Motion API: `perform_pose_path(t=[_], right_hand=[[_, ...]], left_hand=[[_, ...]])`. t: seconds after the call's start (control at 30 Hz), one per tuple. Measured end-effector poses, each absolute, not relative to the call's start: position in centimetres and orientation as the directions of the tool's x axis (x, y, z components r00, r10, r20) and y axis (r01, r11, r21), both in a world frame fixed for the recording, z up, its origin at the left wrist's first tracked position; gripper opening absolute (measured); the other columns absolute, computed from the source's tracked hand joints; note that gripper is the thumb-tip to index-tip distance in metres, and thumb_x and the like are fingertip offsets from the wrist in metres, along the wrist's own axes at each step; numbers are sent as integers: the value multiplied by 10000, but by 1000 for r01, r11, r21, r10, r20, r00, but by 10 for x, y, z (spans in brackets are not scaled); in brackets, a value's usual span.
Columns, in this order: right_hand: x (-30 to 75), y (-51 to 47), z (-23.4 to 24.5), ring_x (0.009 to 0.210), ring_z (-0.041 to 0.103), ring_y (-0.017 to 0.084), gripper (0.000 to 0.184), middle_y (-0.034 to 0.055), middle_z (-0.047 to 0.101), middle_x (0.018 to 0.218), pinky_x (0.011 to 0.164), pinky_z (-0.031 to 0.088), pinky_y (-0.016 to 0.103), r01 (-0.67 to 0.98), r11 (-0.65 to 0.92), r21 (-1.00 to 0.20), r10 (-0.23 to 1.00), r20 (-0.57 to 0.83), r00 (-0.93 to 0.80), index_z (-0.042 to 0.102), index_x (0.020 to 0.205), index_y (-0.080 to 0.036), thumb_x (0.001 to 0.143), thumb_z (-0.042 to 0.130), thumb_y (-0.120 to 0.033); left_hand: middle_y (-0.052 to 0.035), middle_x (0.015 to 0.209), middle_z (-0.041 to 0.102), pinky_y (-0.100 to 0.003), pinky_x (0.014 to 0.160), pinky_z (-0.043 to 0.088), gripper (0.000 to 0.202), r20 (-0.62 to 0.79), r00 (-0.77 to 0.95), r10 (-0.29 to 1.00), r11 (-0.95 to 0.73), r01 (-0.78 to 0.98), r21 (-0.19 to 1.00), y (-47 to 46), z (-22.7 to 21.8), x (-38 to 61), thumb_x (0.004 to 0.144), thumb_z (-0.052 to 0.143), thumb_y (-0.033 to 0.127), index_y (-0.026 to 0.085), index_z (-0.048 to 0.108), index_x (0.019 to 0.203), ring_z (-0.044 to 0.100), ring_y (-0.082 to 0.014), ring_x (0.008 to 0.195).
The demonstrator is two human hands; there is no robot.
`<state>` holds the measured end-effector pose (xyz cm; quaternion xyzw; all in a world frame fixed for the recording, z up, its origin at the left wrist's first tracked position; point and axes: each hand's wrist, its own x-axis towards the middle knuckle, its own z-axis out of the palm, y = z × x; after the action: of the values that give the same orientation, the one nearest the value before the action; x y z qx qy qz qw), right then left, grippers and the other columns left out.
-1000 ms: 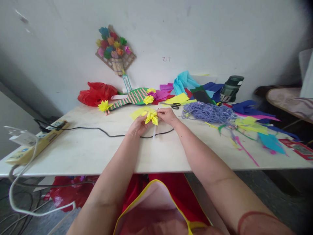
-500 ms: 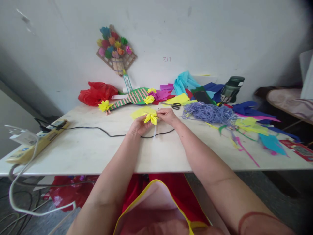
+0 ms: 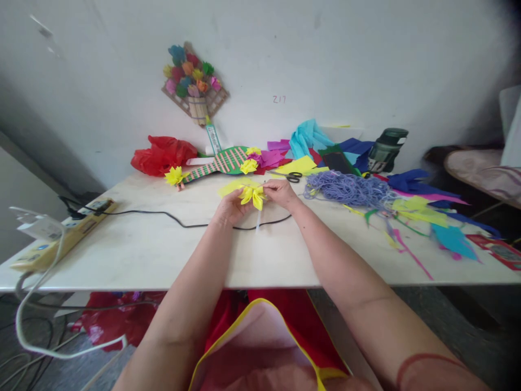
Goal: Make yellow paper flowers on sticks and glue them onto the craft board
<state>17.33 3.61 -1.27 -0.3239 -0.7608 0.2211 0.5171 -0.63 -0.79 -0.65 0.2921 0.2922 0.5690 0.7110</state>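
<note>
A yellow paper flower (image 3: 254,196) with pointed petals is held over the table, between my two hands. My left hand (image 3: 233,208) is closed round its left side and underside. On the right, my right hand (image 3: 278,191) pinches at the flower's edge; whether the fingertips hold a petal or something thin is too small to tell. A pale, narrow strip shows below the flower. Just behind lies a flat piece of yellow paper (image 3: 228,188). Farther back is a green, lute-shaped craft (image 3: 228,160) with pink strips and more yellow flowers on it.
Black-handled scissors (image 3: 293,177) lie behind my right hand. To the right are a heap of purple-blue string (image 3: 350,187), coloured paper scraps (image 3: 453,240) and a dark bottle (image 3: 387,150). A power strip (image 3: 61,239) sits at left; its black cable (image 3: 175,218) crosses the table.
The flower's petals look slightly more spread and turned in my fingers. Both hands stay in nearly the same place, and the whole view has shifted a little.
</note>
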Motion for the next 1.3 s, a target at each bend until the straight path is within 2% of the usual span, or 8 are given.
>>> perform_pose_path(t=[0.1,0.23,0.3,0.5,0.67,0.93,1.3], right_hand=[[174,37,-13,649,624,134,157,25,694,701,628,491,245,267,717,-645,697,677,-236,760,740,-171,728,608,-209],[176,40,-14,680,634,140,147,27,706,733,646,500,256,276,757,-592,651,723,-234,759,745,-190,736,613,-195],[176,42,-15,702,638,143,149,30,710,757,657,505,263,284,774,-567,628,743,-230,759,751,-197,743,610,-187],[178,43,-16,729,645,154,170,49,715,793,687,514,280,344,784,-517,607,754,-250,765,774,-195,756,598,-168],[178,38,-12,778,649,154,200,56,716,842,726,512,276,425,747,-512,647,708,-284,773,804,-199,763,582,-150],[176,33,-8,805,646,154,227,49,707,877,736,502,272,516,705,-487,686,654,-320,783,865,-210,775,582,-152],[177,21,2,896,640,164,289,34,702,1006,772,478,267,672,610,-420,750,581,-317,776,971,-247,804,555,-165]], left_hand=[[-41,952,689,-349,783,569,313,2,234,972,144,-604,784,-11,-4,-8,737,626,126,179,624,1045,665,-169,793],[23,897,683,-325,774,562,659,98,193,976,24,-546,837,-13,-3,-7,643,677,81,276,525,1254,661,-128,746],[32,869,679,-308,764,557,720,143,171,975,-35,-516,856,-13,-3,-6,620,694,89,287,503,1286,656,-118,736],[-4,914,680,-348,779,553,509,110,195,975,-10,-456,890,-11,-3,-5,600,691,127,210,609,1096,653,-152,802],[2,845,668,-323,719,550,401,113,193,975,-25,-408,913,-14,-1,-4,594,714,151,197,629,983,646,-144,739],[4,732,652,-247,549,503,355,98,171,980,-30,-363,931,-12,-3,-3,588,768,245,179,631,909,604,-122,596],[-9,740,659,-259,562,535,366,134,124,983,-86,-334,939,-5,-10,0,607,810,358,157,648,866,620,-127,620]])
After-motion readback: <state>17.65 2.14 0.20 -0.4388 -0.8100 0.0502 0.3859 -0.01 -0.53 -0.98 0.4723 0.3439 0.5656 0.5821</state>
